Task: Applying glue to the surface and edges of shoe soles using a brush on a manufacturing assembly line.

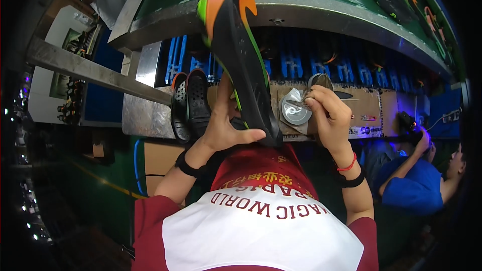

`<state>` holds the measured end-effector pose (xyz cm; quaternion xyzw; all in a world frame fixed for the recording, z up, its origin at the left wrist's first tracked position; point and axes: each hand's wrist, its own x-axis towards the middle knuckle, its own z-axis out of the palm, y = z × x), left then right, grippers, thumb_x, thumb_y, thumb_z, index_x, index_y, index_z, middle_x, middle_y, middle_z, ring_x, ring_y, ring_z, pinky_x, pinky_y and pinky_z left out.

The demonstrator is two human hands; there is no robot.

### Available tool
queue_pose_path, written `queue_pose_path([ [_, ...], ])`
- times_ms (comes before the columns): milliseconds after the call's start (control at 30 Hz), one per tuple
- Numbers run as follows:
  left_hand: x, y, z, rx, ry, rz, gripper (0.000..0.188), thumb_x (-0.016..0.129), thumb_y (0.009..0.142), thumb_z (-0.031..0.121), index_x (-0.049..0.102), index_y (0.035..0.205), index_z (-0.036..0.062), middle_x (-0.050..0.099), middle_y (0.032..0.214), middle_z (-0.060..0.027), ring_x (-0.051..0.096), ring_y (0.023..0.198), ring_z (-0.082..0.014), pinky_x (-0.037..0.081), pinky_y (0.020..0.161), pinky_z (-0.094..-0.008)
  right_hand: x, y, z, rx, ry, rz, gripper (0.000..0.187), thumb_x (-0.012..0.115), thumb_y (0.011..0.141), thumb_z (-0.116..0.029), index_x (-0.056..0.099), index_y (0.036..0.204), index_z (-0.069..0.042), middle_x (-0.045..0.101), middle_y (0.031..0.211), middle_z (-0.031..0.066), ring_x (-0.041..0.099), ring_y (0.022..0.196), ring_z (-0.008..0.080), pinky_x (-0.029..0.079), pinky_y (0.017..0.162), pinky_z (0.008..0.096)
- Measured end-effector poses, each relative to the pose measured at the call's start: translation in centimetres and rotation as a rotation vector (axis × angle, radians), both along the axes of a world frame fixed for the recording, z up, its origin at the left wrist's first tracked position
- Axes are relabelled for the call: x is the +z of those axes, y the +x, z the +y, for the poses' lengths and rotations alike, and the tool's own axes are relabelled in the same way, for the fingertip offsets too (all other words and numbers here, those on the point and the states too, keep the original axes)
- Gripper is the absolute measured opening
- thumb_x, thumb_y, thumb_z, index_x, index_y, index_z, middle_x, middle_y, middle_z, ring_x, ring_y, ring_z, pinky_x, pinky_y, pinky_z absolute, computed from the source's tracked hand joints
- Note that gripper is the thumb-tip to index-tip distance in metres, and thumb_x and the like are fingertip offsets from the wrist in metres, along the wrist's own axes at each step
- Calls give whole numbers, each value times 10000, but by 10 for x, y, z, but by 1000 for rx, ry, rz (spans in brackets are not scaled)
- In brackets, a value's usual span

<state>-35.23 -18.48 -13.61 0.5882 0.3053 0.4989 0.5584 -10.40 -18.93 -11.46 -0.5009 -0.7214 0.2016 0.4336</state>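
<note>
My left hand [221, 125] grips a black sandal [240, 65] with an orange and green strap, its thumb along the near end. The sandal is held up lengthwise in front of me, its strap end reaching over the bench edge. To its right, my right hand [331, 113] is pinched closed above a round, shallow silver-grey dish [295, 114]; what its fingertips hold is too small to make out. Shiny clear film seems to lie in the dish. A pair of black clogs [198, 95] with holes stands left of my left hand.
A green-topped bench with a metal rim [281, 12] spans the far side, carrying several sandals. Below it runs a row of blue racks [291, 65]. Cardboard [389, 105] covers the lower shelf. Another person in blue [419, 183] works at the right; one in grey stands far left.
</note>
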Motion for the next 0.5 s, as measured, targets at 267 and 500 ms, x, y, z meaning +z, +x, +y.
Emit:
queue_pose_path([
  [267, 4, 4, 2, -36, -181, -39, 1146, 822, 743, 245, 27, 1541, 37, 457, 1380, -182, 603, 1108, -218, 568, 848, -316, 6, -15, 13, 71, 123, -35, 105, 701, 809, 7, 659, 905, 0, 675, 949, 132, 657, 687, 254, 522, 603, 307],
  [500, 6, 6, 1, -40, -149, 11, 1164, 841, 715, 254, 49, 1539, 33, 409, 1434, -214, 602, 1121, -231, 585, 816, -310, 9, -23, 12, 61, 223, -232, 143, 718, 790, -21, 648, 915, -15, 668, 945, 113, 657, 657, 267, 521, 562, 329],
])
